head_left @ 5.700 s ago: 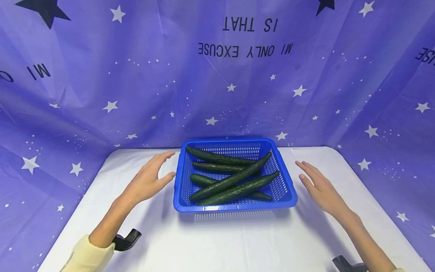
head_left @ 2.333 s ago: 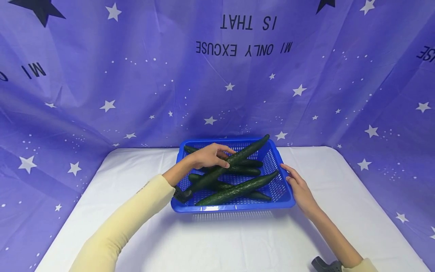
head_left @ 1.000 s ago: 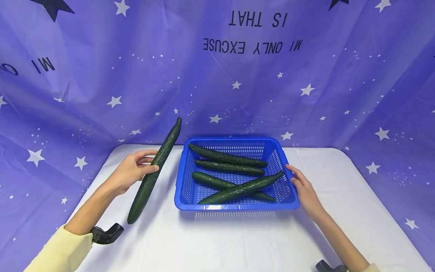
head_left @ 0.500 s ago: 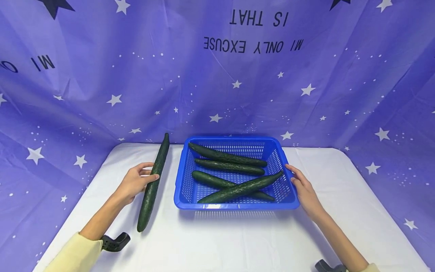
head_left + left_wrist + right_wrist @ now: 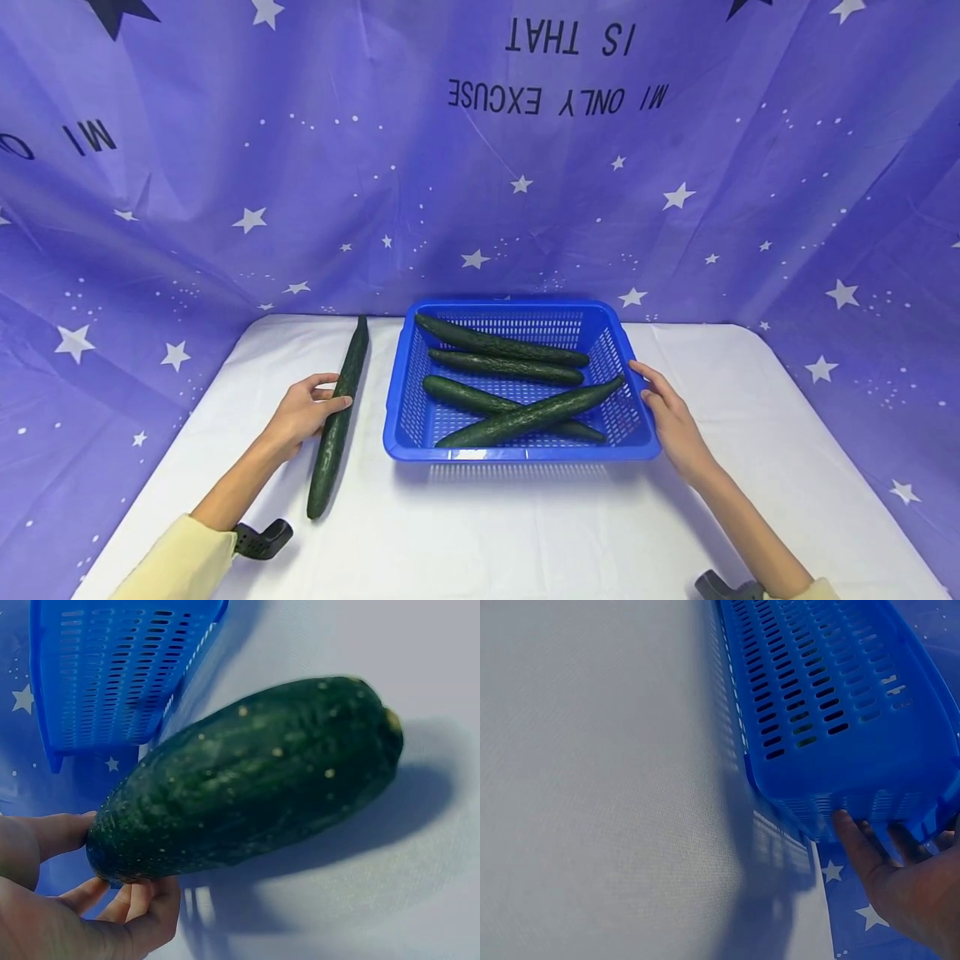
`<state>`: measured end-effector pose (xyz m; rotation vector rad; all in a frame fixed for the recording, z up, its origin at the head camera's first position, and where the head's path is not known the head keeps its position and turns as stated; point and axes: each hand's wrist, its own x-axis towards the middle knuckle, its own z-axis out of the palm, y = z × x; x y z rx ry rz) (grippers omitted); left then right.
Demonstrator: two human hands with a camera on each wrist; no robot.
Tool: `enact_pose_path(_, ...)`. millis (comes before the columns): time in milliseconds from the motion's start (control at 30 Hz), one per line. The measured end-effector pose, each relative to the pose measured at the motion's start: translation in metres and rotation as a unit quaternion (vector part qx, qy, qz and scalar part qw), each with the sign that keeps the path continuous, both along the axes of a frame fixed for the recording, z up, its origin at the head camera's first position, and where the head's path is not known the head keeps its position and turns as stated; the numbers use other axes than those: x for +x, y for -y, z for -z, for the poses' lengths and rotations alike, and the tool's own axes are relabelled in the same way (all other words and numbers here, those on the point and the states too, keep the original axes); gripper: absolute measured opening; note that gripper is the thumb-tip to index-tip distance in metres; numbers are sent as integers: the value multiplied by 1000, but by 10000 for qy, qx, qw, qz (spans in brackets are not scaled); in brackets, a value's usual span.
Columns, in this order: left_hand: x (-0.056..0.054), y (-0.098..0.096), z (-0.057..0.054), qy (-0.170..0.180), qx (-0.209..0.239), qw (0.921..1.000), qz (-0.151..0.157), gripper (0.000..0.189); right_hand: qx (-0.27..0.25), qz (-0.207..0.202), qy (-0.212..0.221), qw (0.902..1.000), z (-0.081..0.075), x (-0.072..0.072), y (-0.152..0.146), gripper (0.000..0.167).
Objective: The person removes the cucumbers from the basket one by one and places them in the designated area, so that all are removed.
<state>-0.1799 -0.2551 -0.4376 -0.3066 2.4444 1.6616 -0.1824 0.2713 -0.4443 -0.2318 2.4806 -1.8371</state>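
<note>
A long dark green cucumber (image 5: 333,442), its narrow end pointing away, is held by my left hand (image 5: 300,410) left of the basket. Thumb and fingers pinch it near its middle; in the left wrist view the cucumber (image 5: 247,780) shows its blunt end and casts a shadow on the cloth. The blue perforated basket (image 5: 517,455) holds several more cucumbers (image 5: 510,345), two of them crossed at the front (image 5: 536,415). At the basket's right side rests my right hand (image 5: 678,429), fingertips against the rim and side wall; in the right wrist view its thumb touches the wall (image 5: 855,776).
A white cloth (image 5: 480,533) covers the table. Behind it and along both sides hangs a purple curtain (image 5: 420,208) printed with stars and lettering. Black camera mounts (image 5: 262,540) are on both wrists.
My left hand has lifted the top cucumber out of the basket, carried it left, and lowered it toward the cloth. My right hand has come to the basket's side and stayed there.
</note>
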Motion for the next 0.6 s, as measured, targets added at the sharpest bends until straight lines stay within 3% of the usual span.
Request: enact_pose_path(600,-2,6,9,59,-236,9997,72,62,23,64,61,10000,0,0,1,48)
